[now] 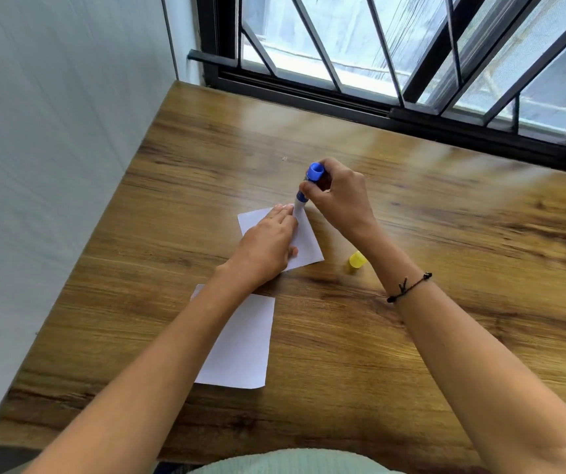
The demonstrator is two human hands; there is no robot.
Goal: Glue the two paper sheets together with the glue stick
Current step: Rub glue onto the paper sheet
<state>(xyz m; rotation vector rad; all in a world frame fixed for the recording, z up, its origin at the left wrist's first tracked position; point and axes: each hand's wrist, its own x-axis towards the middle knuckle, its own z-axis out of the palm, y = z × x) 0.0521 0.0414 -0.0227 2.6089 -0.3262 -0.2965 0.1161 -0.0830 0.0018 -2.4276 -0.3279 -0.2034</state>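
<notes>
A person seated at a wooden table (411, 330) beside a barred window (411, 53) works glue onto paper. The right hand (338, 196) has its fingers curled round the barrel of a blue glue stick (305, 191), holding it nearly upright with the twist end up and the white tip down on the far edge of a small white paper sheet (307, 242). The left hand (268, 248) lies flat on that same sheet, fingers straight and together, pressing it to the table just beside the glue tip. A second, larger white sheet (244, 350) lies nearer the person, apart from the first and partly hidden under the left forearm. The stick's yellow cap (357, 260) sits on the table just right of the small sheet, close to the right wrist. A black cord bracelet (410, 287) circles the right forearm. A pale wall (52, 131) runs along the table's left edge.
</notes>
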